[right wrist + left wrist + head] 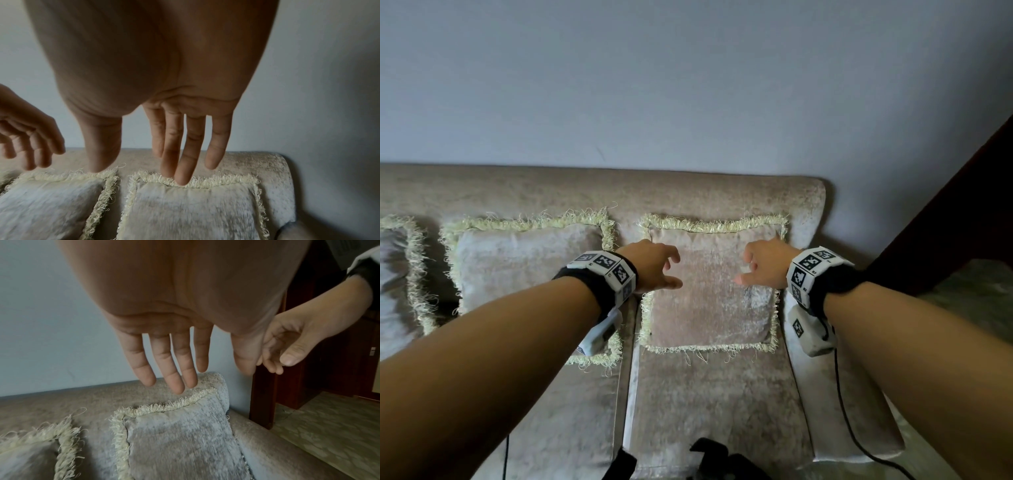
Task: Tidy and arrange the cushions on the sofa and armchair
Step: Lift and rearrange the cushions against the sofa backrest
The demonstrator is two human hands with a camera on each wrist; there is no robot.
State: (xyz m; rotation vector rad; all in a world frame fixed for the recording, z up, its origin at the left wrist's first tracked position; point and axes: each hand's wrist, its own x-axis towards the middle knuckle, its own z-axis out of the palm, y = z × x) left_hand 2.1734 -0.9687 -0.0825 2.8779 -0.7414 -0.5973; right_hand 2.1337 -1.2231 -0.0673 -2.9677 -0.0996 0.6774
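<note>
Both forearms reach over the sofa (pixel 722 192) seat — hands empty, fingers loose.

Left to right: a partly cropped cushion (pixel 397 274), middle cushion (pixel 527 267), then end cushion (pixel 709 294), all leaning upright on the backrest. Left hand (pixel 654 263) hovers just in front of the end cushion's upper left, fingers spread, holding nothing. Right hand (pixel 767 263) near its upper right — relaxed, nothing gripped; contact with the fringe cannot be told.
</note>
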